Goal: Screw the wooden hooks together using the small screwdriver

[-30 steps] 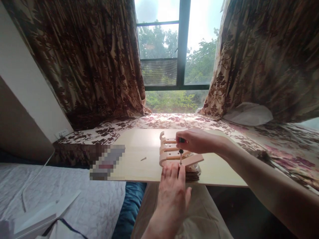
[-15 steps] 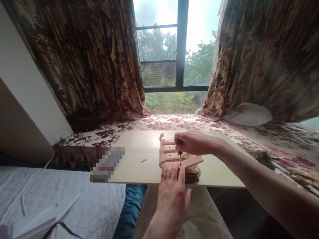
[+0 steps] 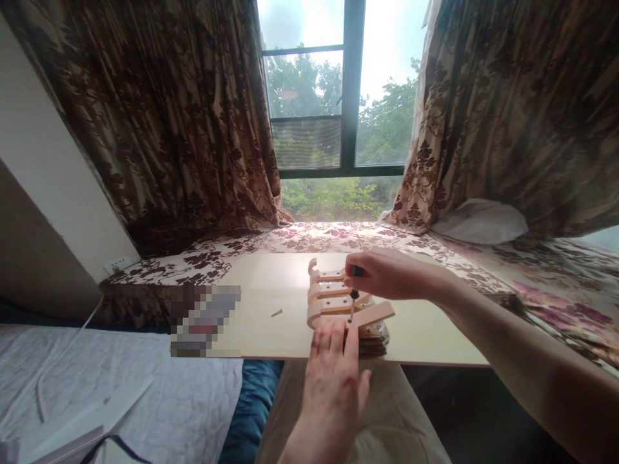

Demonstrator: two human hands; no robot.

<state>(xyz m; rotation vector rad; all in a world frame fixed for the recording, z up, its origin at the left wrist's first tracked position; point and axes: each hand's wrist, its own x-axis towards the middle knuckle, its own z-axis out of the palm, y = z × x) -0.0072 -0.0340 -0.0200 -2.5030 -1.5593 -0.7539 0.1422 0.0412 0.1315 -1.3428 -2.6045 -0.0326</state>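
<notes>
On the board lies a pale wooden rack (image 3: 329,303) with several curved, hook-like slats and dark screw holes. My right hand (image 3: 380,274) is closed around the dark handle of a screwdriver (image 3: 354,295). Its shaft points down, with the tip at a hole in the nearest slat. My left hand (image 3: 336,361) lies on that slat, fingers stretched forward and pressing it down beside the tip. One slat end sticks out to the right at an angle. Beneath the rack is a brown stack in clear wrapping (image 3: 374,345). A loose screw (image 3: 276,313) lies to the left.
The light wooden board (image 3: 271,341) rests above my lap. A pixelated patch covers something at its left end. Beyond are a flower-patterned window seat (image 3: 309,235), curtains and a window. A white quilted bed (image 3: 193,380) is at lower left; a white plastic bag (image 3: 481,219) lies at right.
My right hand and the screwdriver handle have shifted slightly right, so the shaft leans a little. The tip stays at the same slat. My left hand stays in place.
</notes>
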